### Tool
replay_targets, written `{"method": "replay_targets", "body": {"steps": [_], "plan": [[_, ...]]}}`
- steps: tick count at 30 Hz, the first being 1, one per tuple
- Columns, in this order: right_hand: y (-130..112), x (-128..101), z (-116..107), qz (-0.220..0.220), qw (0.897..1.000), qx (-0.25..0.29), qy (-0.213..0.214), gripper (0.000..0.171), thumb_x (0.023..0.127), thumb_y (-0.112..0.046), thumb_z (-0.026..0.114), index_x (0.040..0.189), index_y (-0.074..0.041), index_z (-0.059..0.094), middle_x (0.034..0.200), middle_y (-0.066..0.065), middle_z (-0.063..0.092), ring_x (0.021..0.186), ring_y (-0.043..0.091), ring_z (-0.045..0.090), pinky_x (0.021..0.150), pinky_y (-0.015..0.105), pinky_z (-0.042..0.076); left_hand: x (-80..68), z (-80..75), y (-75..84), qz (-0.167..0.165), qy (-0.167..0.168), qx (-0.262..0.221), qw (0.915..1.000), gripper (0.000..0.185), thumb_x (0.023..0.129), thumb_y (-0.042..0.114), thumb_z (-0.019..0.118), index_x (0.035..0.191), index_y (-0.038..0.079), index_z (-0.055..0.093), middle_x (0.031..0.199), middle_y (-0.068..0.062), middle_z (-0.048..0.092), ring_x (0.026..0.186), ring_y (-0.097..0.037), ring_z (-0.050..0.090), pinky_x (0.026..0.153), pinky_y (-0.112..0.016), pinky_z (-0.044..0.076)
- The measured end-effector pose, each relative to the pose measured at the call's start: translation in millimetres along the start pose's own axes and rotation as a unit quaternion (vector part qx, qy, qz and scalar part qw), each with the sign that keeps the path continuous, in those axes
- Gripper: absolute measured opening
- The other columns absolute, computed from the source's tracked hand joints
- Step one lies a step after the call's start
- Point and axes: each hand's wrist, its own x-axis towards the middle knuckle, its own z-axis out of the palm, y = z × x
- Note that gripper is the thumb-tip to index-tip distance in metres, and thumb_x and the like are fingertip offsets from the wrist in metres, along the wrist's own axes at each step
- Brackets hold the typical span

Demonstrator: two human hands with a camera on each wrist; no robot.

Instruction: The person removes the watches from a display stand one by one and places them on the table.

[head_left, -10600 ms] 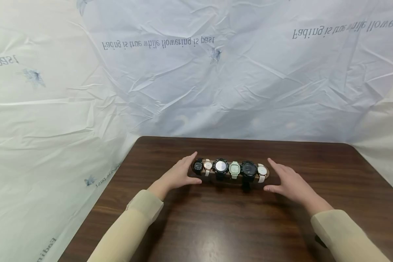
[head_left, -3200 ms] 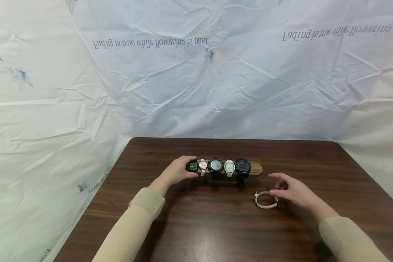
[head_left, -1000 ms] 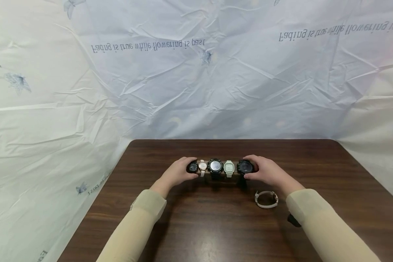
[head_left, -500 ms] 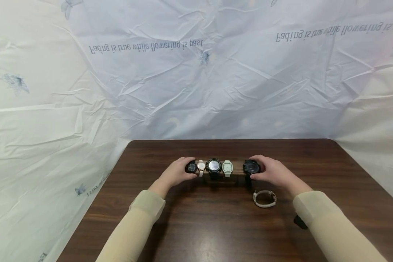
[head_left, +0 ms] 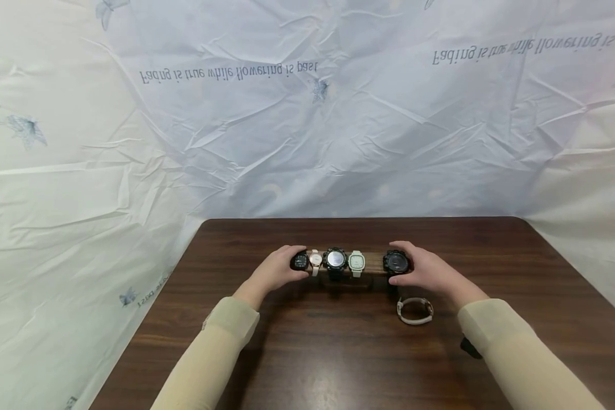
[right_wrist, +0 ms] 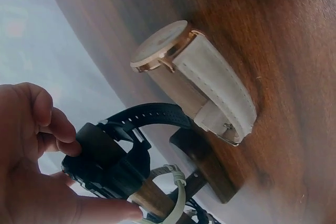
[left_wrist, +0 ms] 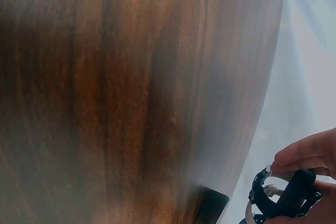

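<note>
The wooden stand point(head_left: 371, 263) on the surface point(head_left: 338, 353) carries five watches. The right hand point(head_left: 425, 272) pinches the big black watch point(head_left: 396, 262) at its right end; the left hand point(head_left: 274, 271) grips the small black watch point(head_left: 299, 261). A white-strapped watch point(head_left: 415, 311) lies just beside the stand.

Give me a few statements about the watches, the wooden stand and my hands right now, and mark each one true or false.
1. The right hand grips the large black round watch at the right end of the wooden bar stand. True.
2. The white-strapped watch with a gold-rimmed case hangs on the stand. False: it lies on the dark wooden table, in front of the stand's right end.
3. The left hand holds the small black watch at the stand's left end. True.
4. The pale green square watch touches the large black round watch. False: bare wood shows between them.
5. Both hands lie flat on the table. False: each grips a watch.
</note>
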Motion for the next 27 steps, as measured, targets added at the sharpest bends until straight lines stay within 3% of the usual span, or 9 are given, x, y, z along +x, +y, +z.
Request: {"method": "replay_targets", "body": {"steps": [8,22,27], "plan": [[-0.2,-0.2,0.4,0.002,1.000,-0.016,0.014,0.074,0.069,-0.049,0.065,0.130,-0.019,0.036,0.111,0.012,0.050,0.092,0.024,0.052,0.068,0.038,0.043,0.0,0.4,-0.1,0.003,0.002,-0.007,1.0000,0.063,0.074,0.038,0.066,0.129,0.018,0.042,0.113,-0.004,0.048,0.094,-0.016,0.050,0.073,-0.032,0.043],[3.6,-9.5,-6.8,0.030,0.998,-0.061,0.016,0.073,0.068,-0.047,0.068,0.123,-0.012,0.035,0.098,0.009,0.056,0.080,0.020,0.055,0.063,0.038,0.042,-1.2,-0.8,1.5,-0.001,0.006,0.004,1.0000,0.063,0.074,0.038,0.066,0.128,0.018,0.042,0.113,-0.003,0.049,0.096,-0.016,0.050,0.075,-0.032,0.042],[9.1,-17.3,-7.1,0.039,0.997,-0.066,0.022,0.073,0.070,-0.048,0.065,0.125,-0.011,0.034,0.103,0.015,0.055,0.083,0.026,0.056,0.064,0.041,0.043,-1.3,-0.5,2.4,0.001,0.004,0.007,1.0000,0.063,0.074,0.038,0.066,0.128,0.017,0.042,0.114,-0.005,0.049,0.097,-0.017,0.049,0.076,-0.033,0.042]]}}
